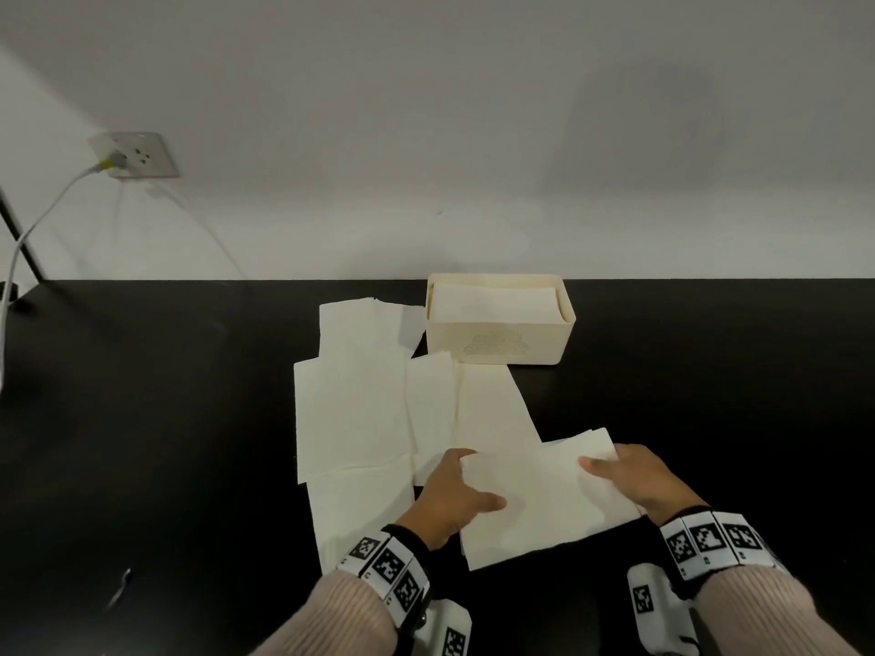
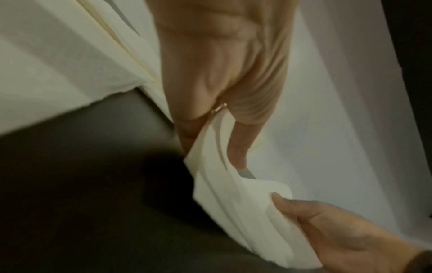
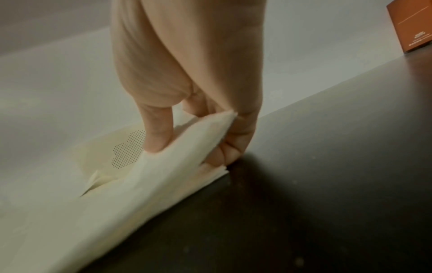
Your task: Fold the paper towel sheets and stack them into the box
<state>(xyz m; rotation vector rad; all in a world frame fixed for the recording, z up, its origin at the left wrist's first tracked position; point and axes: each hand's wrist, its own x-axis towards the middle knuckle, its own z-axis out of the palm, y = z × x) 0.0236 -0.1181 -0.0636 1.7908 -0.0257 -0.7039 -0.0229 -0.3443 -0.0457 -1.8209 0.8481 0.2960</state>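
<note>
A cream paper towel sheet (image 1: 544, 499), folded over, lies low over the near part of the black table (image 1: 165, 442). My left hand (image 1: 457, 494) grips its left end, thumb on top and fingers underneath. My right hand (image 1: 629, 475) pinches its right end the same way. The left wrist view shows my left hand (image 2: 210, 142) pinching the layered sheet (image 2: 236, 199). In the right wrist view my right hand (image 3: 191, 146) holds the lifted edge of the sheet (image 3: 145, 194). The cream box (image 1: 497, 343) stands behind, with folded sheets (image 1: 495, 303) inside.
Several loose sheets (image 1: 355, 404) overlap on the table left of and behind my hands, up to the box (image 3: 105, 160). A wall socket (image 1: 137, 153) with a white cable is at the far left. An orange-brown carton (image 3: 411, 24) stands far right.
</note>
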